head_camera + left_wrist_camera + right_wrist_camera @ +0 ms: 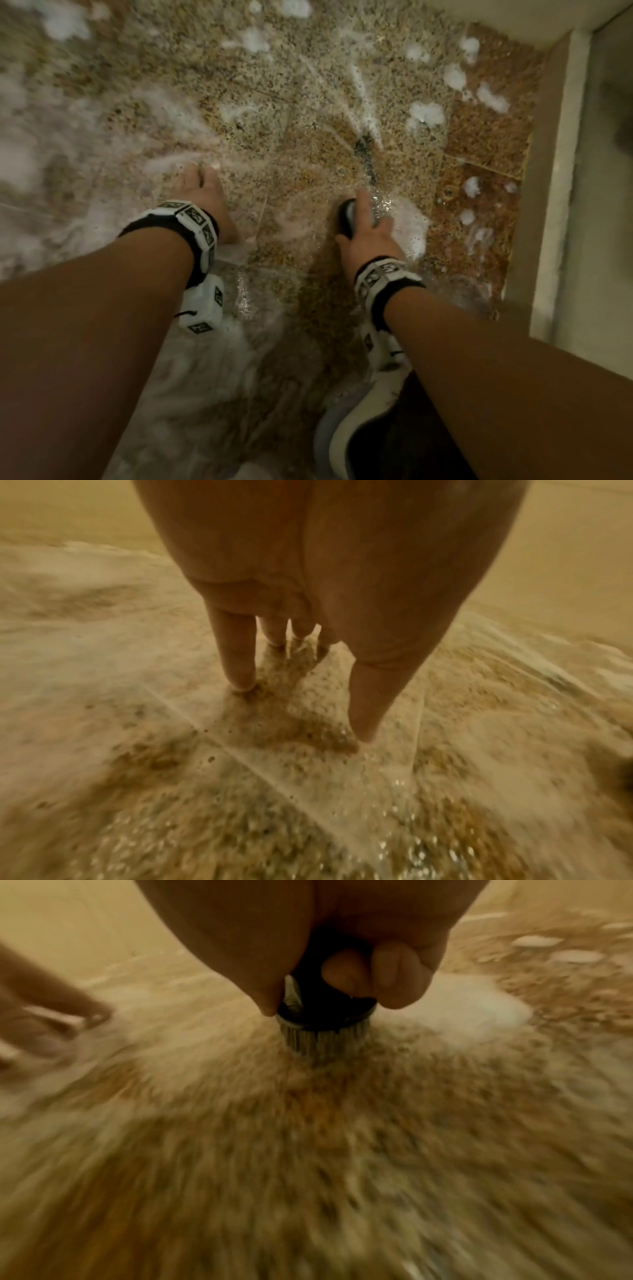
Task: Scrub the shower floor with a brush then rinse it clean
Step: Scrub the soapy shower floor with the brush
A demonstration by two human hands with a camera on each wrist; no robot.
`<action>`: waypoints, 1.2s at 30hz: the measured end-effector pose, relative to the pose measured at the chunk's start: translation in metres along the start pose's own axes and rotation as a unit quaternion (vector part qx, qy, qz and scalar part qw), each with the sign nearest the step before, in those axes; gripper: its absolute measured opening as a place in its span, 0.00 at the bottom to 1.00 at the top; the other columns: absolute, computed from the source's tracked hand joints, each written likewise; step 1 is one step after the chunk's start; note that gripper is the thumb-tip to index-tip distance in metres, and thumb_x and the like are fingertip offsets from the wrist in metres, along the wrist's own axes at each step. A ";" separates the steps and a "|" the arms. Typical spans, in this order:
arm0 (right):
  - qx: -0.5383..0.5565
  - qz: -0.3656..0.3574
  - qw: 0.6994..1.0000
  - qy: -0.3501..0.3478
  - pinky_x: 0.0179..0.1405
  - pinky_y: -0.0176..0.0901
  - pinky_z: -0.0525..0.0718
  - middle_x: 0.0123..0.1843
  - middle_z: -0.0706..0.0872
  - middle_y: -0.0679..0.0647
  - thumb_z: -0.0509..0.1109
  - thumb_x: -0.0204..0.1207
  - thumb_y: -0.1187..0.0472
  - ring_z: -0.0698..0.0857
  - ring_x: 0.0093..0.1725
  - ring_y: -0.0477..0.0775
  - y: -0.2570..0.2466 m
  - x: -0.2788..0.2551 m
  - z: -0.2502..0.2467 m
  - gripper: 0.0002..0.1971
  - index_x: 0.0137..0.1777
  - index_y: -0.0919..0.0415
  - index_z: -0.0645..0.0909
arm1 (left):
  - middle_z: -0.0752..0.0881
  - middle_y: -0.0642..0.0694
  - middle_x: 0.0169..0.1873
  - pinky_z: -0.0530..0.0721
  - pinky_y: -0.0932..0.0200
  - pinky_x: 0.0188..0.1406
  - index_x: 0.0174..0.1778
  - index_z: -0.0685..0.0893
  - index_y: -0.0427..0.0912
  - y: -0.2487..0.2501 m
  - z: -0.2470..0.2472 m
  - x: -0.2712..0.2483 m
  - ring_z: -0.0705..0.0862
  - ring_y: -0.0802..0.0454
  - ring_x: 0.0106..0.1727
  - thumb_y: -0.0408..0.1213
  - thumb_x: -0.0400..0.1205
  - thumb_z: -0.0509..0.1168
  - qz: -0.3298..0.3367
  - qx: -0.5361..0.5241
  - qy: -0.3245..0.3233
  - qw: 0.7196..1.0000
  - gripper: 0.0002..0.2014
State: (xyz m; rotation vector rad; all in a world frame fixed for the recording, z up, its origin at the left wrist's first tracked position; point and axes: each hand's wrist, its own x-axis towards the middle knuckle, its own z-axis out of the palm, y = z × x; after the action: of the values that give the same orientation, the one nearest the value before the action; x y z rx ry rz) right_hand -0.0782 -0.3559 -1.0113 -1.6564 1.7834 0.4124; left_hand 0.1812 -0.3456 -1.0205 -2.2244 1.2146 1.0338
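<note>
A: Light was dim and warm, all three views tinted yellow-brown. Head view went soft at the top left, foam (65, 20) smeared.

B: Wrist views?

A: Right wrist was worst: the floor (315, 1164) streaked outward in radial blur, edges bent by the wide lens. Left wrist was blurred too, with small glints on wet floor (404, 829). Forearms looked dark.

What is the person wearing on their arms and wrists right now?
Both forearms are bare, no sleeves or gloves. Each wrist carries a black band ringed with white square blocks bearing black markings. A white boxy camera unit hangs under the left wrist; another sits under the right.
</note>
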 end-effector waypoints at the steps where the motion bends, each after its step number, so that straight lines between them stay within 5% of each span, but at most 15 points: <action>1: 0.015 0.032 0.999 0.005 0.46 0.59 0.87 0.89 0.49 0.61 0.59 0.90 0.49 0.84 0.61 0.72 -0.004 0.006 -0.005 0.41 0.84 0.30 0.29 | 0.35 0.48 0.89 0.61 0.42 0.86 0.90 0.38 0.50 -0.004 -0.002 0.001 0.45 0.40 0.90 0.43 0.83 0.72 -0.001 -0.017 0.001 1.000 0.52; 3: 0.046 0.063 0.997 0.025 0.55 0.65 0.86 0.91 0.46 0.61 0.58 0.90 0.51 0.79 0.71 0.76 -0.019 0.013 -0.004 0.40 0.84 0.30 0.29 | 0.42 0.46 0.90 0.71 0.40 0.80 0.91 0.46 0.49 -0.012 -0.002 0.002 0.56 0.36 0.88 0.35 0.87 0.64 -0.009 -0.037 0.023 0.999 0.41; 5: 0.031 -0.001 0.999 0.031 0.62 0.68 0.85 0.91 0.48 0.62 0.60 0.89 0.54 0.79 0.71 0.77 -0.047 0.006 0.009 0.41 0.84 0.28 0.32 | 0.51 0.41 0.89 0.76 0.39 0.75 0.90 0.54 0.46 -0.020 -0.001 0.002 0.65 0.33 0.84 0.36 0.87 0.62 -0.016 -0.033 0.061 0.997 0.35; 8: -0.043 -0.158 0.986 -0.029 0.52 0.63 0.88 0.85 0.58 0.65 0.59 0.88 0.59 0.85 0.57 0.74 -0.087 -0.030 0.048 0.42 0.83 0.27 0.32 | 0.59 0.37 0.86 0.76 0.39 0.73 0.88 0.59 0.42 -0.028 -0.002 0.003 0.69 0.32 0.81 0.39 0.87 0.60 -0.037 -0.033 0.073 0.996 0.32; 10: -0.065 -0.188 0.978 -0.057 0.48 0.65 0.90 0.78 0.64 0.63 0.61 0.88 0.60 0.85 0.50 0.70 -0.081 -0.047 0.067 0.45 0.81 0.25 0.29 | 0.56 0.36 0.87 0.75 0.37 0.74 0.89 0.54 0.44 -0.027 -0.003 0.004 0.67 0.30 0.82 0.42 0.87 0.61 -0.064 -0.055 0.053 0.995 0.35; 13: -0.045 -0.130 0.990 -0.036 0.49 0.62 0.90 0.78 0.63 0.62 0.62 0.88 0.52 0.86 0.48 0.68 -0.040 -0.038 0.054 0.41 0.80 0.23 0.31 | 0.41 0.39 0.89 0.71 0.36 0.78 0.91 0.46 0.50 -0.022 -0.001 0.001 0.60 0.28 0.85 0.52 0.86 0.66 -0.092 -0.079 0.008 0.993 0.43; 19: 0.039 0.046 0.998 0.028 0.54 0.65 0.86 0.90 0.48 0.61 0.57 0.91 0.51 0.79 0.70 0.77 -0.042 0.008 0.011 0.39 0.85 0.30 0.29 | 0.31 0.38 0.87 0.58 0.31 0.84 0.90 0.38 0.50 -0.018 0.005 0.001 0.44 0.27 0.88 0.54 0.85 0.65 -0.102 -0.077 -0.003 0.992 0.48; 23: 0.027 -0.063 0.997 0.037 0.47 0.56 0.88 0.87 0.55 0.63 0.59 0.90 0.54 0.86 0.53 0.71 -0.077 -0.001 0.029 0.38 0.84 0.28 0.35 | 0.28 0.38 0.86 0.54 0.29 0.85 0.89 0.34 0.51 -0.015 0.008 0.001 0.39 0.27 0.87 0.58 0.84 0.63 -0.102 -0.078 -0.010 0.992 0.49; 27: -0.085 -0.176 0.980 -0.030 0.48 0.63 0.90 0.86 0.57 0.59 0.61 0.89 0.54 0.86 0.54 0.71 -0.070 -0.029 0.057 0.41 0.82 0.26 0.33 | 0.27 0.38 0.86 0.54 0.28 0.85 0.89 0.32 0.51 -0.012 0.005 0.000 0.39 0.25 0.87 0.55 0.84 0.63 -0.110 -0.086 -0.021 0.990 0.50; 31: -0.080 -0.106 0.991 -0.024 0.48 0.60 0.90 0.79 0.63 0.60 0.59 0.89 0.45 0.85 0.49 0.64 -0.022 -0.031 0.039 0.39 0.81 0.27 0.29 | 0.26 0.39 0.86 0.59 0.29 0.84 0.89 0.33 0.52 -0.015 0.006 0.004 0.42 0.25 0.87 0.54 0.82 0.64 -0.107 -0.098 -0.032 0.989 0.50; 36: -0.013 0.049 0.998 0.037 0.47 0.63 0.91 0.86 0.54 0.61 0.57 0.89 0.47 0.86 0.57 0.72 0.000 0.000 0.006 0.42 0.84 0.33 0.24 | 0.27 0.40 0.86 0.59 0.29 0.84 0.89 0.35 0.53 -0.018 0.007 0.007 0.42 0.26 0.87 0.57 0.79 0.67 -0.105 -0.113 -0.033 0.987 0.53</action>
State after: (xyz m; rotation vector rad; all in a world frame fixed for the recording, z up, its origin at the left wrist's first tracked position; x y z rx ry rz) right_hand -0.0769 -0.3527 -1.0157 -1.6251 1.9280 0.4248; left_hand 0.1963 -0.3352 -1.0306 -2.4042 0.8481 1.1981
